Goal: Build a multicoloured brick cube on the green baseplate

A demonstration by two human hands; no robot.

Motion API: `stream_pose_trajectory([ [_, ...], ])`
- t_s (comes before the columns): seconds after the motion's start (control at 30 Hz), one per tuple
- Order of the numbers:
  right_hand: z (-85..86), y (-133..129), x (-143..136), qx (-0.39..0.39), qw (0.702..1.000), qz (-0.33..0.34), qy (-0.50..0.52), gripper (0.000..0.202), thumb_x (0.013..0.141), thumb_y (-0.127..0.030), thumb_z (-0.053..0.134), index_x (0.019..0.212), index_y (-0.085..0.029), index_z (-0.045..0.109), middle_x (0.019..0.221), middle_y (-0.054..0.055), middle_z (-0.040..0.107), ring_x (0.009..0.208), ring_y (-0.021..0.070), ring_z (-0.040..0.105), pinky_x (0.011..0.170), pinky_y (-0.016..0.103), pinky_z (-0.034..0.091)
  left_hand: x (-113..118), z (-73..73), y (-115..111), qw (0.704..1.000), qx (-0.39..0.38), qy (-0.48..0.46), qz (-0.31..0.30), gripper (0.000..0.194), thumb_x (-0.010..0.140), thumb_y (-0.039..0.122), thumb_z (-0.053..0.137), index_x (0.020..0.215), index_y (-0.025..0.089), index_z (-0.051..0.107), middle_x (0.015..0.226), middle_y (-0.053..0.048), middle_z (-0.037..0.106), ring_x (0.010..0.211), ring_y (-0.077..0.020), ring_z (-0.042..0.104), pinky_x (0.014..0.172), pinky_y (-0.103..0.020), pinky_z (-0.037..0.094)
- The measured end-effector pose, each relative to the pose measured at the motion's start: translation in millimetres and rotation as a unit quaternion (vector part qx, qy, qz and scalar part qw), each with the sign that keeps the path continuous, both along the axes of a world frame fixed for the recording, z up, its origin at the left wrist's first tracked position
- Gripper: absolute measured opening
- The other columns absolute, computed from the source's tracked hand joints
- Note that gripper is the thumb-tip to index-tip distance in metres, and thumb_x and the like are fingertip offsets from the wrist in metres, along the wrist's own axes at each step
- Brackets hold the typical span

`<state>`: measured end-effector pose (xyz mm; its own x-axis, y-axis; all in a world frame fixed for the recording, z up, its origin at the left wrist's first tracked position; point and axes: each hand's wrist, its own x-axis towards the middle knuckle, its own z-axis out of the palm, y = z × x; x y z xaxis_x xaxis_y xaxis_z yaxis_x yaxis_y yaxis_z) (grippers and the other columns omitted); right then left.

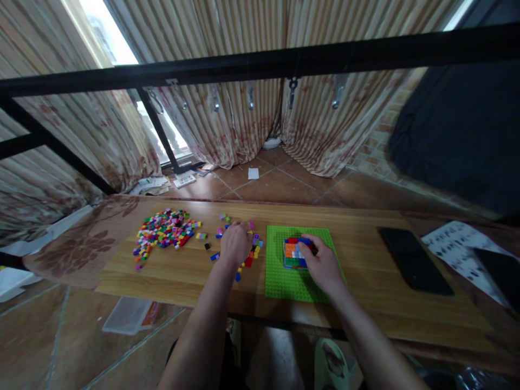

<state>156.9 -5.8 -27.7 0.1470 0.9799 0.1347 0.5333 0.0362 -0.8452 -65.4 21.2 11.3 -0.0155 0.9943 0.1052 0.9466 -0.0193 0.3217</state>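
A green studded baseplate (278, 281) lies on the wooden table. On it stands a small multicoloured structure of toy building bricks (293, 253), with red, orange, white, blue and green showing on top. My right hand (323, 264) grips this structure from its right side, thumb in front and fingers behind. To the left of the baseplate, my left hand (236, 244) is lowered among loose bricks (255, 252), its fingers curled down. The back of that hand hides its fingertips and whatever is between them.
A heap of small coloured bricks (164, 230) covers part of the table's left side. A black phone (412, 260) lies on the right, beside a printed sheet (463, 252). A black metal bar (260, 64) crosses beyond the table. A clear plastic box (127, 315) sits on the floor.
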Motion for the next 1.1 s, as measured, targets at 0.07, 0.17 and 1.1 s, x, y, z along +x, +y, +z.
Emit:
stream_pose_trajectory([
  [0.07, 0.2, 0, 0, 0.0, 1.0, -0.001, 0.001, 0.045, 0.082, -0.049, 0.05, 0.111, -0.018, 0.065, 0.099, 0.012, 0.071, 0.087, 0.0263, 0.065, 0.08, 0.042, 0.049, 4, 2.9, 1, 0.996, 0.013, -0.086, -0.007, 0.019, 0.082, 0.017, 0.051, 0.088, 0.016, 0.069, 0.089, -0.008, 0.07, 0.088, -0.0202, 0.064, 0.08, -0.029, 0.047],
  [0.17, -0.1, 0, 0, -0.008, 1.0, 0.001, 0.003, 0.045, 0.082, -0.049, 0.05, 0.111, -0.018, 0.065, 0.098, 0.011, 0.071, 0.086, 0.026, 0.065, 0.08, 0.042, 0.049, 18, 0.6, 1, 0.958, -0.001, -0.279, -0.063, 0.018, 0.083, 0.018, 0.053, 0.09, 0.014, 0.068, 0.084, -0.005, 0.07, 0.078, -0.0158, 0.064, 0.073, -0.025, 0.048],
  [1.1, 2.2, -1, -3, 0.003, 1.0, 0.017, -0.002, 0.043, 0.082, -0.046, 0.05, 0.111, -0.016, 0.064, 0.102, 0.013, 0.071, 0.09, 0.0272, 0.065, 0.085, 0.044, 0.049, 65, -23.9, -8, 0.841, -0.082, -0.534, -0.038, 0.024, 0.079, 0.029, 0.058, 0.084, 0.015, 0.076, 0.06, 0.0, 0.064, 0.057, -0.0097, 0.052, 0.052, -0.02, 0.04],
])
